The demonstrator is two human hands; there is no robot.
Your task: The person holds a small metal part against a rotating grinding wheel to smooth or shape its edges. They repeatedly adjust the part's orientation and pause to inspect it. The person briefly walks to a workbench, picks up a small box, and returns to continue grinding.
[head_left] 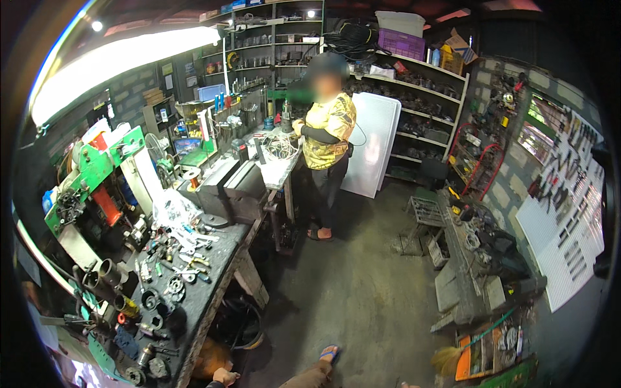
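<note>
One bare left hand [225,376] shows near the lower edge, just beyond the long, dark-topped worktop [226,249] with its worn pale edge. Its grip looks curled, the fingers drawn in toward the palm, but how tightly they close, and whether anything is pinched inside, I cannot tell. A dark sleeve below it is cut off by the frame. Nearest to it is a rounded orange-brown object [212,359], low beside the worktop and partly covered by it, its kind unclear; whether hand and object touch cannot be made out.

Only a sliver of the bare right hand [407,385] enters at the bottom edge, so whether its grip is spread or pressed together cannot be told. Nearest to it on that side is a straw-coloured broom [446,361] with a thin green handle, apart from the hand.

Loose grey ring-shaped metal parts [175,284] lie on the worktop, ahead and to the left of the left hand. Behind them, glare blurs a crumpled clear plastic bag [174,208]. Farther off, a co-worker in a yellow patterned shirt [333,123] stands beside a tangle of pale wire [281,147]; that person's grip is too small to read.
</note>
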